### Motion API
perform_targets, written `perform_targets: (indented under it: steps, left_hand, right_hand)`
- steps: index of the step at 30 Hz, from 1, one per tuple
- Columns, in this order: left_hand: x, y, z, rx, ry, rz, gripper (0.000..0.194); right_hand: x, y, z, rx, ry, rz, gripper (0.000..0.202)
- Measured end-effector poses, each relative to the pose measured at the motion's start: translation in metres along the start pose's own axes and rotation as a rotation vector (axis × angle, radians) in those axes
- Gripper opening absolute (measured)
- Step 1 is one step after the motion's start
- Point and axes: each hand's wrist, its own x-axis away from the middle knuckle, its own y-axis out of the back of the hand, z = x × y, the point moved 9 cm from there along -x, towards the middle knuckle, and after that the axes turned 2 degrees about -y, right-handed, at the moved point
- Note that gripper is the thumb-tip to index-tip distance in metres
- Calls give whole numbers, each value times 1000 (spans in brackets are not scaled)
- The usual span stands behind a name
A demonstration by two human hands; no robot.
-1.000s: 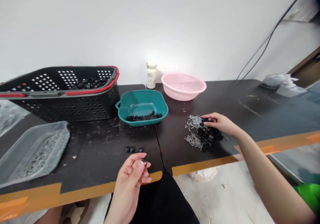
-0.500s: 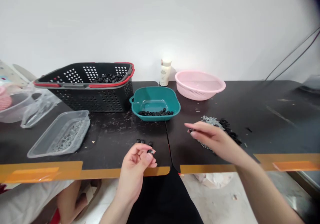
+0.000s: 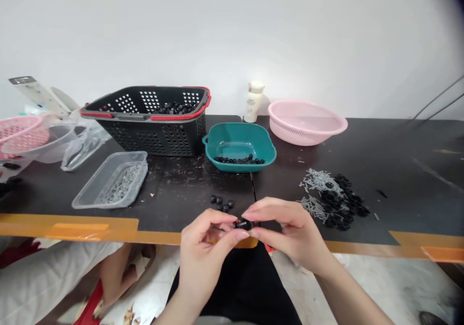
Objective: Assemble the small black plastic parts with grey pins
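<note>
Just over the table's front edge my left hand [image 3: 205, 240] and my right hand [image 3: 290, 228] meet, both closed in a pinch. Between their fingertips is a small black round part [image 3: 246, 225], with a thin silvery streak like a pin on its left side. Whether it is one part or two pressed together I cannot tell. Several black caps [image 3: 219, 201] lie on the table just beyond my left hand. Right of my right hand lie a pile of grey pins [image 3: 319, 182] and a heap of black ring-like parts [image 3: 340, 204].
A teal basin [image 3: 239, 167] holds black parts. Behind it stand a cream bottle [image 3: 253, 104] and a pink basket [image 3: 304, 131]. A black basket [image 3: 155, 136] and a clear tray [image 3: 87, 185] of pins stand left. Below the table's left side, a person's arm [image 3: 116, 272] shows.
My right hand has come left from the pile with a black part and joined my left hand. The view has shifted, so the table's things sit farther right.
</note>
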Motion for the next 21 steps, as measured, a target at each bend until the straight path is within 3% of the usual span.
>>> perform_targets:
  steps: [9,13,17,21]
  left_hand:
    - [5,-5,9,51,131,54,13]
    - [5,-8,13,137,195,75,16]
    - [4,-10,10,171,198,80,18]
    - [3,-9,2,167,159,58,20]
  right_hand:
    - [3,4,3,31,-52,-57,36]
    - [2,3,19,110,46,-30,22]
    - [3,2,25,101,79,-19,23]
    - [8,2,17,-39,-8,-23,34]
